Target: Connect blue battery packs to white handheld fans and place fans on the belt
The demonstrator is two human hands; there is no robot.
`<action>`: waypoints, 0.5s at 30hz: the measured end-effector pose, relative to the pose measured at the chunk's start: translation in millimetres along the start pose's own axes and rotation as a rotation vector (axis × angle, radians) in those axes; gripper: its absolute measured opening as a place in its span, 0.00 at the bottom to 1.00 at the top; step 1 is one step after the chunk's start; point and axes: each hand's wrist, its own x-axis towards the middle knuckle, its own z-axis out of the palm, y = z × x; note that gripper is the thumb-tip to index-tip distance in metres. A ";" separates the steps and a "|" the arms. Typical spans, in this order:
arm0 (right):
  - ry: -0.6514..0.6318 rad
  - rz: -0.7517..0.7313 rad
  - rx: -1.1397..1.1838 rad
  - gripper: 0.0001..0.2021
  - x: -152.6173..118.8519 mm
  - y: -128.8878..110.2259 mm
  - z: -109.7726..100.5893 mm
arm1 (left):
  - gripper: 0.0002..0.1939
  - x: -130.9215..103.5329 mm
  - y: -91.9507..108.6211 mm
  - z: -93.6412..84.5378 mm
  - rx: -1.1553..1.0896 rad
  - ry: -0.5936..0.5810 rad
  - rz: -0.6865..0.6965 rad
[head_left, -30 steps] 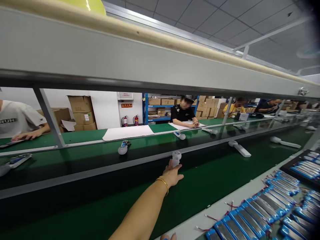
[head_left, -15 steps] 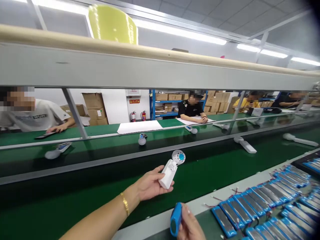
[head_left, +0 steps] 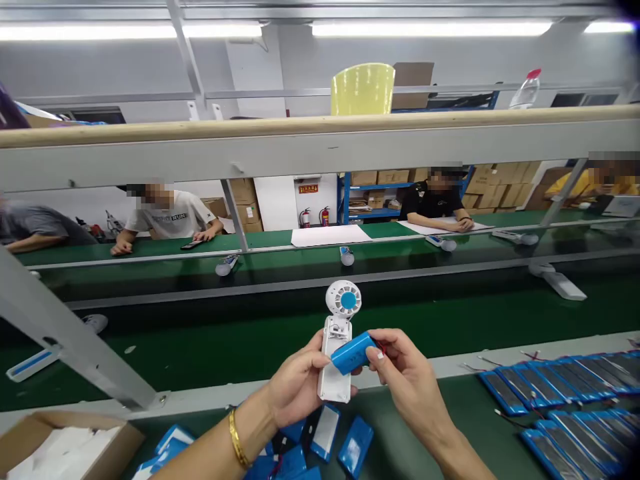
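My left hand (head_left: 299, 381), with a gold bracelet at its wrist, grips a white handheld fan (head_left: 334, 387) by its open handle shell. The fan's round head (head_left: 344, 299) points up and has a blue centre. Between thumb and fingers, my right hand (head_left: 407, 373) pinches a blue battery pack (head_left: 353, 353) with a red wire at its right end. The pack lies slantwise across the front of the handle; whether it touches the shell's inside I cannot tell. Below my hands, several loose blue battery packs (head_left: 356, 445) are scattered on the bench.
Rows of battery packs (head_left: 565, 380) lie at the right. A cardboard box (head_left: 65, 443) with white contents stands lower left. Beyond is a green conveyor belt (head_left: 450, 307) with more fans (head_left: 557, 280). A metal post (head_left: 75, 333) slants at left. Several people sit across the line.
My right hand has brought the battery pack up from the bench edge to the fan handle. The fan now stands more upright and faces me. My view has turned left.
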 end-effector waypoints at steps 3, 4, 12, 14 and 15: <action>-0.054 -0.090 -0.124 0.11 2.2 -4.2 7.0 | 0.27 -16.0 1.7 -3.5 -0.034 0.052 0.034; -0.079 -0.134 -0.176 0.10 3.2 -5.9 9.0 | 0.25 -19.8 1.8 -4.8 -0.042 0.076 0.055; -0.261 -0.203 -0.293 0.09 2.5 -12.2 31.3 | 0.21 -36.0 -3.6 -15.4 -0.094 0.161 0.095; -0.303 -0.144 -0.272 0.09 -0.1 -9.3 37.9 | 0.20 -38.2 -4.4 -14.9 -0.076 0.182 0.091; -0.321 -0.123 -0.261 0.09 -1.5 -7.5 41.1 | 0.20 -38.9 -4.8 -14.0 -0.067 0.197 0.095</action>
